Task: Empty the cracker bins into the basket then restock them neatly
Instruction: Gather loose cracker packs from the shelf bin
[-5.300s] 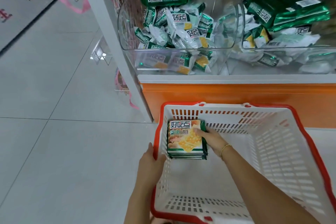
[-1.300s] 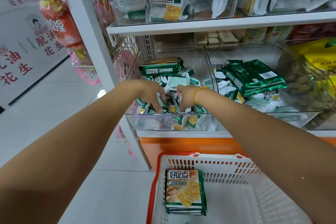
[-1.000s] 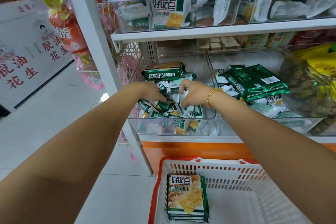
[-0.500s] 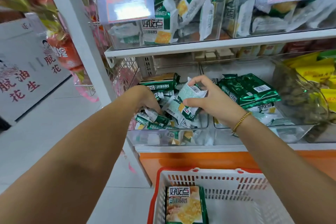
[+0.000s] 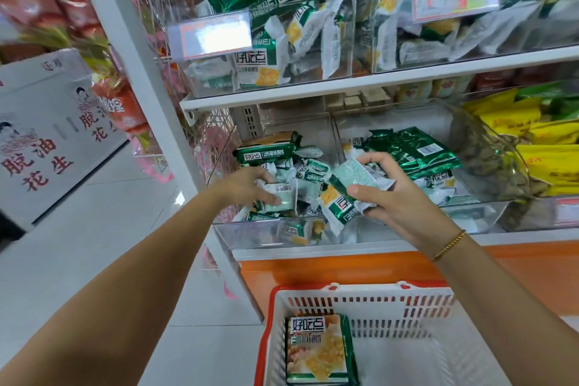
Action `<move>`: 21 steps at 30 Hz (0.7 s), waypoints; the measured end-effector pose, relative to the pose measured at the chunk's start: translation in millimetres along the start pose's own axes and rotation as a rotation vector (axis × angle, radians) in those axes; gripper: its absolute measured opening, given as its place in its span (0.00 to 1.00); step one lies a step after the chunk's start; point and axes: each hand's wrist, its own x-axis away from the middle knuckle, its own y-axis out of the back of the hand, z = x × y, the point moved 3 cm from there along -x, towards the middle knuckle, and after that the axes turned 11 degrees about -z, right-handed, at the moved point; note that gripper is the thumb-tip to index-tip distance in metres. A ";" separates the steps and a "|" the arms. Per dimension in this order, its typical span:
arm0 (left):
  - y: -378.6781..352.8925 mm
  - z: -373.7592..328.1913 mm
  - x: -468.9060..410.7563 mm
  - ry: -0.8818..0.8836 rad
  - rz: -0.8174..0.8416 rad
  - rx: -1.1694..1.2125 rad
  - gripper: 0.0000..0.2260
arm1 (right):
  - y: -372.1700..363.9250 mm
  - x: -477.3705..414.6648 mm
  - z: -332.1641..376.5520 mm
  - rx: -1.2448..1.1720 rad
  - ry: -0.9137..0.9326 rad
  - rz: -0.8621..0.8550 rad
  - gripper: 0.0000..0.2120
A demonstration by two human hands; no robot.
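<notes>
Far to the left of the clear plastic cracker bin [image 5: 260, 233] on the lower shelf stands a white cardboard box [image 5: 47, 135] printed with red characters. The left hand [image 5: 244, 186] reaches over the left part of the bin. Its thumb and fingers are closed on a small pale green cracker packet [image 5: 280, 197], barcode side up. That packet sticks out past the fingertips toward the middle of the bin, just above the loose heap of small green-and-white packets [image 5: 313, 169] that fills it. At the back of the bin a large green foil cracker pack [image 5: 266, 152] lies on top of the heap.

Over the right part of the bin, the right hand [image 5: 401, 200] grips a bundle of small cracker packets [image 5: 354, 180]. The fingers [image 5: 374, 160] curl over its far edge and the thumb [image 5: 360, 189] presses on its near face, with one green-and-white packet hanging below the thumb. A thin gold bracelet [image 5: 448, 244] circles that wrist.

Below and in front of the bin sits a white plastic basket with a red rim [image 5: 313, 287]. In its left part a stack of large square cracker packs [image 5: 319, 351] lies flat, printed face up. Just right of the bin, a second clear bin holds dark green foil packs [image 5: 413, 147]. Further right lie yellow bags [image 5: 532, 141].
</notes>
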 end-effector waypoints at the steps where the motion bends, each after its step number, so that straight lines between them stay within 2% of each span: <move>1: 2.6 -1.3 6.5 -0.029 -0.067 0.047 0.17 | 2.4 5.6 -0.5 -0.024 -0.009 -0.001 0.18; 5: 19.0 -16.5 51.9 -0.174 -0.371 0.150 0.16 | 17.4 34.7 -4.5 -0.063 -0.043 0.032 0.19; 7: 22.1 -28.1 83.0 -0.273 -0.365 0.114 0.16 | 33.3 52.3 -16.3 -0.047 -0.109 0.040 0.19; 10: -6.4 -38.2 121.6 -0.313 -0.045 0.032 0.16 | 61.0 79.4 -62.0 -0.045 -0.320 0.083 0.18; 13: -86.1 -21.4 136.7 -0.274 0.328 -0.066 0.15 | 89.5 106.9 -141.9 0.054 -0.569 0.059 0.20; 15: -153.0 3.9 140.4 -0.177 0.515 -0.146 0.17 | 102.3 126.2 -196.9 0.231 -0.703 0.023 0.18; 18: -241.1 46.4 148.1 -0.049 0.682 -0.243 0.20 | 112.1 156.3 -265.7 0.486 -0.875 0.036 0.16; 21: -309.1 87.4 165.4 0.022 0.795 -0.308 0.22 | 112.7 178.8 -308.7 0.508 -1.016 0.014 0.18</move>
